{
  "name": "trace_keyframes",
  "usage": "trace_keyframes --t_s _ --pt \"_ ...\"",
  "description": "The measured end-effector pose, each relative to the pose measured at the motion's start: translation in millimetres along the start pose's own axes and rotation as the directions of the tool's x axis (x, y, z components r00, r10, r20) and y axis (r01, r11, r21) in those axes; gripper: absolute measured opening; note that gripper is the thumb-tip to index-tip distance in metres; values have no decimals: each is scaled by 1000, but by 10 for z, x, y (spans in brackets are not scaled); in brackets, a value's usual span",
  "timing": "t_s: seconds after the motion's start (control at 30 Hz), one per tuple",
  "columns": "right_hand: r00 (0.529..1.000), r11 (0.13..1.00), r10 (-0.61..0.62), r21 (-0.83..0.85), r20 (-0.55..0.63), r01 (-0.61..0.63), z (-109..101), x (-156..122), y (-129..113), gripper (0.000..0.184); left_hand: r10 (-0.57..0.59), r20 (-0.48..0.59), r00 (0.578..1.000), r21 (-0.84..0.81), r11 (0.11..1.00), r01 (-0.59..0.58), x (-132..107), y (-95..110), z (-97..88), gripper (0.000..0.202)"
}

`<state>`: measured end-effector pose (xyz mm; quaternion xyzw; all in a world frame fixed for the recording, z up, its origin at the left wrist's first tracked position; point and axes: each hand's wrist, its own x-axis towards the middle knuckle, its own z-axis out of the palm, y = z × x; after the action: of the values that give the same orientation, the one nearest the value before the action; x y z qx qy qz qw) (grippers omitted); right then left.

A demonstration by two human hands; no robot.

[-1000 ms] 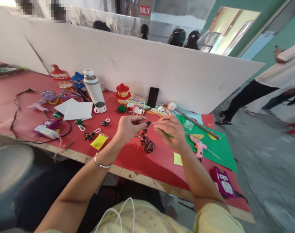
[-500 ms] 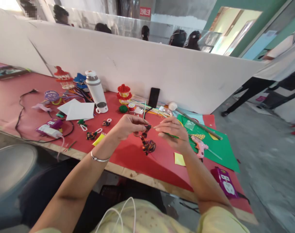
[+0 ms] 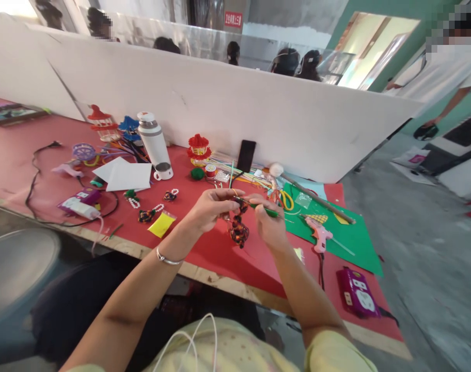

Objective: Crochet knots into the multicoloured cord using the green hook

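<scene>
My left hand (image 3: 209, 208) pinches the top of a small twisted ornament (image 3: 239, 231) of orange, black and dark pipe cleaner, which hangs below my fingers above the red table (image 3: 220, 253). My right hand (image 3: 267, 221) is closed round a green pipe cleaner (image 3: 265, 209) whose end meets the ornament's top. Both hands sit close together over the table's near middle. A silver bangle is on my left wrist.
A white flask (image 3: 153, 140) and cup, white paper sheets (image 3: 122, 175), several small finished ornaments, a yellow packet (image 3: 161, 225), a black phone (image 3: 246, 155), scissors (image 3: 282, 198), a pink glue gun (image 3: 317, 232) on green paper, purple power strips (image 3: 356, 292) and cables. A white partition stands behind; a person walks at right.
My right hand has moved left and closed tighter on the green pipe cleaner, uncovering the scissors. The ornament hangs a little lower. The person at right has come nearer.
</scene>
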<state>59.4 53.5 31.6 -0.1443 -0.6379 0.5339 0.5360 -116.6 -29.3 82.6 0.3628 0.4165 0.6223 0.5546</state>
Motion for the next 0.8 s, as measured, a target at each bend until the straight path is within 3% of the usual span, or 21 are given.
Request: trace_keyframes --t_s 0.1,0.17,0.27,0.33,0.4,0.5,0.63,0.8 --pt "997 994 -76 -83 -1 76 24 -16 -54 17 48 -58 997 45 998 -46 3 -3 19 43" --pt "981 952 -191 -241 8 188 37 -19 -116 15 144 -146 979 83 988 -133 15 -20 76 43" --pt "906 734 -416 -558 84 388 73 -51 -138 19 216 -261 941 70 976 -204 22 -82 198 45" --pt "839 584 -528 -661 130 470 93 -75 -97 28 143 -269 952 -23 988 -154 9 -116 260 47" --pt "790 529 -597 -672 138 518 96 -79 -48 33 35 -226 974 -141 988 -68 -17 -118 278 47" --pt "784 597 -605 -573 139 561 60 -30 -43 30 -62 -151 987 -235 972 25 -57 -63 221 48" --pt "852 765 -490 -377 185 522 -52 83 -181 25 -33 -95 995 -204 979 13 -93 35 93 50" --pt "854 771 -402 -381 329 510 -201 159 -373 24 -3 -49 999 -95 995 -1 -129 115 24 48"
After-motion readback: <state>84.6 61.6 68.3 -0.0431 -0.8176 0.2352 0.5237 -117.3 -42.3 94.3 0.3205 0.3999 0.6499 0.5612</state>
